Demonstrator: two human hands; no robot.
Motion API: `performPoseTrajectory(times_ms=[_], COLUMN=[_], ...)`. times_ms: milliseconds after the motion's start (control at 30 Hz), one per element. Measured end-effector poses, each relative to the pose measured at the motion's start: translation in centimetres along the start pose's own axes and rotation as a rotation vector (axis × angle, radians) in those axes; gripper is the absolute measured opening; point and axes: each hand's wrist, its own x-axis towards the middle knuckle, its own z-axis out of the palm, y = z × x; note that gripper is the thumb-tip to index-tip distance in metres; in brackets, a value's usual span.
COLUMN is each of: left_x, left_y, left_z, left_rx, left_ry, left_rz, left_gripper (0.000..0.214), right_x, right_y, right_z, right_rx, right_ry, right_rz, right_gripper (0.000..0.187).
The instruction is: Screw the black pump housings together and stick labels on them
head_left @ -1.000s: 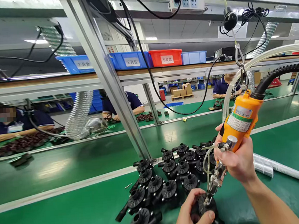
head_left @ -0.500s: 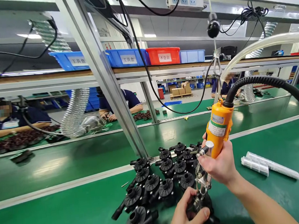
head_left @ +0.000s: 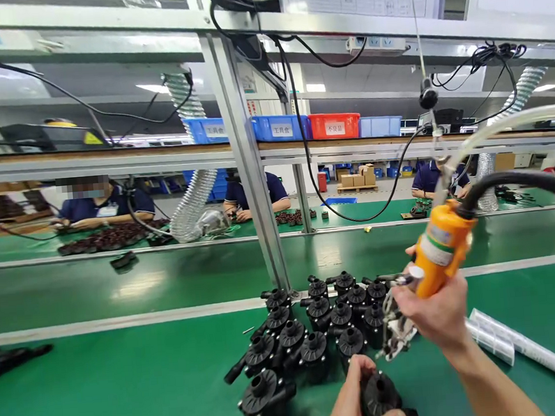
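My right hand point(head_left: 442, 313) is wrapped round an orange electric screwdriver point(head_left: 439, 246), which leans with its metal nose point(head_left: 397, 336) down and to the left. That nose is clear of the pump below it. With thumb and fingers, my left hand point(head_left: 352, 397) grips a round black pump point(head_left: 381, 395) near the bottom edge. The pump's top port faces up and a side spout points right. Several similar black pumps point(head_left: 313, 349) stand close together on the green work surface point(head_left: 128, 386), left of and beyond my hands.
Clear plastic rolls point(head_left: 534, 354) lie right of my right forearm. A metal post point(head_left: 250, 171) rises behind the pumps. The screwdriver hangs from a cable, with a black cord point(head_left: 520, 182) running right. Dark parts point(head_left: 11, 360) lie far left. Co-workers sit across the line.
The screwdriver has lifted off the pump and moved right, in my right hand. My left hand still holds the pump, whose top is now uncovered. The view has swung left.
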Motion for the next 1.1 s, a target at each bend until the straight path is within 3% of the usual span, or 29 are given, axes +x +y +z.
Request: performPoseTrajectory(times_ms=[133,267,333,467,733,1100], left_x=[2.1,5.1,6.1,6.8,6.5,6.9], left_y=[1.2,1.5,0.9,-0.1,1.2,0.8], left_z=[2.2,4.9,5.6,5.1,4.5,4.6], left_rx=[0.045,-0.051,-0.088,-0.088,-0.090,-0.237], left_ry=[0.033,0.095,0.117,0.113,0.056,-0.003], left_rz=[-0.004,0.013,0.052,0.131,0.107,0.066], left_gripper=[0.083,0.054,0.053,0.063,0.053,0.055], right_x=[1.4,2.9,3.5,4.2,4.2,4.0], right_y=[-1.1,-0.6,0.0,0.7,0.2,0.2], right_z=[-4.0,-6.2,-6.3,-6.2,-6.9,-6.9], right_rx=[-0.090,-0.136,-0.109,-0.058,-0.040,-0.040], right_ry=[0.121,0.092,0.083,0.142,0.106,0.084], right_rz=[-0.112,-0.091,-0.078,-0.069,-0.031,-0.086], right_gripper=[0.041,0.041,0.044,0.044,0.045,0.041])
